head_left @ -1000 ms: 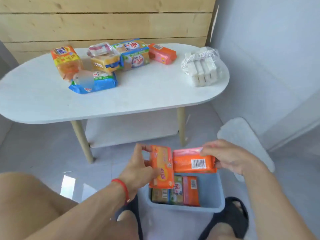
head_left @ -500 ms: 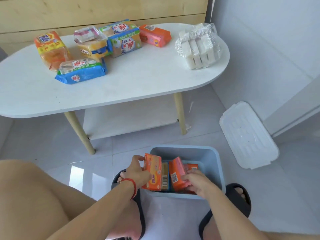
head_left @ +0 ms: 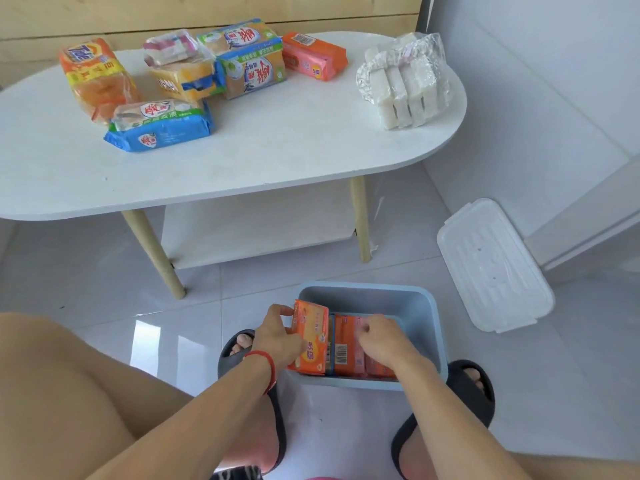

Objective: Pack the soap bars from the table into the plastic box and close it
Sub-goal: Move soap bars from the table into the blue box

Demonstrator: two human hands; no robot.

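Note:
A light blue plastic box (head_left: 426,317) stands on the floor between my feet. My left hand (head_left: 277,336) grips an orange soap pack (head_left: 311,336) on edge at the box's left side. My right hand (head_left: 381,341) rests with curled fingers on a second orange soap pack (head_left: 346,344) standing on edge inside the box. Other packs lie beneath them. On the white table (head_left: 277,147) remain several soaps: an orange Tide pack (head_left: 93,76), a blue pack (head_left: 161,129), a yellow pack (head_left: 185,81), a green-blue pack (head_left: 251,62), an orange-pink bar (head_left: 313,57), and a clear bag of white bars (head_left: 407,83).
The box's translucent white lid (head_left: 493,266) lies on the tiled floor to the right of the box, near the wall. The table has wooden legs (head_left: 152,251) and a lower shelf (head_left: 256,230). My feet wear dark slippers (head_left: 471,393) either side of the box.
Both hands have lowered the two orange packs from above the box into it. The right pack now stands on edge inside. The view has tilted down, so the table sits lower in frame.

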